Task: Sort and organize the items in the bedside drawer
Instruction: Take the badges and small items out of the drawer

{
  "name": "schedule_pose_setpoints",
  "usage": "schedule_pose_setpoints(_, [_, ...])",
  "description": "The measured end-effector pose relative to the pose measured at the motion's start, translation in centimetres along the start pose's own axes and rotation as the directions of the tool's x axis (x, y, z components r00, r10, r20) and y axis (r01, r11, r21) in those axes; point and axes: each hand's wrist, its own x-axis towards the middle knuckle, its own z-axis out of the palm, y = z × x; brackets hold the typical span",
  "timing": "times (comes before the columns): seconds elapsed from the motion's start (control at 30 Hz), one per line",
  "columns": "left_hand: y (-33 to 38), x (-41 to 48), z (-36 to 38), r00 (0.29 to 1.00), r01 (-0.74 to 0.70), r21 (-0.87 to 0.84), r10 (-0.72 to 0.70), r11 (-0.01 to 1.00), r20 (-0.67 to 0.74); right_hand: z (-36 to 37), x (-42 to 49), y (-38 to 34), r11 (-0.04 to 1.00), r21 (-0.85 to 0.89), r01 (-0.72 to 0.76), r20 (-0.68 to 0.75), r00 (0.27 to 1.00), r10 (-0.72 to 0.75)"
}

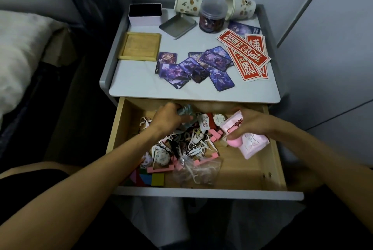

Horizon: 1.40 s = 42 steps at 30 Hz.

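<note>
Reaching into the open drawer (242,173), the left hand (166,117) curls round a grey-blue object (186,108) at its far left, while the right hand (249,123) grips a pink packet (252,142) at the right side. Between them a tangle of white and black loops (193,145) and pink pieces (214,135) crowds the middle. A clear bag (198,171) and coloured blocks (149,177) lie near the front. On the table top (141,82) beyond lie purple cards (193,69), red slips (242,48), a wooden tray (140,47), tipped paper cups (187,3), a jar (213,18), a tin lid (177,25) and a box (145,14).
</note>
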Motion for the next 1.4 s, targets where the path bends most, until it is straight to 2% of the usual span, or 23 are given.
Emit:
schedule_pose_setpoints(0.17, [-0.7, 0.1, -0.7, 0.997, 0.042, 0.194, -0.029, 0.98, -0.068, -0.2, -0.7, 0.0, 0.996, -0.084, 0.007, 0.073, 0.997, -0.001])
schedule_pose_setpoints(0.27, [-1.0, -0.1, 0.1, 1.0, 0.02, 0.286, -0.015, 0.958, -0.022, 0.7, -1.2, -0.4, 0.993, -0.113, 0.047, 0.114, 0.993, -0.034])
schedule_pose_setpoints(0.37, [-1.1, -0.6, 0.8, 1.0, -0.03, 0.371, 0.03, 0.928, 0.005, 1.7, -1.3, -0.5, 0.987, -0.136, 0.083, 0.08, 0.994, -0.072])
schedule_pose_setpoints(0.5, [-1.5, -0.4, 0.7, 0.994, -0.071, 0.341, 0.094, 0.937, -0.05, 2.4, -1.4, -0.7, 0.987, -0.11, 0.119, 0.082, 0.991, -0.11])
schedule_pose_setpoints(0.73, [-0.6, -0.5, -1.0, 0.992, -0.104, 0.328, 0.121, 0.939, -0.03, 2.6, -1.4, -1.7, 0.972, -0.081, 0.219, 0.059, 0.975, -0.215])
schedule_pose_setpoints(0.83, [0.4, -1.6, -3.1, 0.993, -0.113, 0.205, 0.117, 0.972, -0.007, 2.7, -1.5, -2.4, 0.966, -0.014, 0.26, 0.045, 0.965, -0.259])
schedule_pose_setpoints(0.9, [0.5, -2.7, -4.3, 0.997, -0.082, -0.003, 0.082, 0.997, 0.016, 2.9, -1.6, -2.7, 0.96, 0.038, 0.277, 0.036, 0.96, -0.278])
schedule_pose_setpoints(0.97, [1.1, -3.9, -5.2, 0.998, -0.057, -0.208, 0.063, 0.976, 0.026, 3.3, -2.3, -3.3, 0.948, 0.087, 0.305, 0.022, 0.951, -0.308])
schedule_pose_setpoints(1.07, [1.8, -5.3, -5.9, 1.0, -0.008, -0.42, 0.02, 0.907, 0.023, 3.8, -3.1, -4.3, 0.934, 0.169, 0.314, 0.017, 0.947, -0.321])
schedule_pose_setpoints(1.13, [3.1, -6.0, -6.8, 1.0, -0.022, -0.527, 0.012, 0.85, -0.022, 3.6, -3.9, -5.0, 0.91, 0.247, 0.333, -0.022, 0.941, -0.339])
schedule_pose_setpoints(1.27, [6.0, -5.1, -9.1, 0.99, -0.079, -0.714, -0.031, 0.696, -0.14, 2.7, -5.6, -7.0, 0.873, 0.294, 0.389, -0.058, 0.919, -0.39])
schedule_pose_setpoints(1.4, [8.1, -2.4, -10.5, 0.989, -0.08, -0.815, -0.058, 0.575, -0.137, -0.9, -4.5, -9.7, 0.72, 0.528, 0.451, -0.225, 0.891, -0.394])
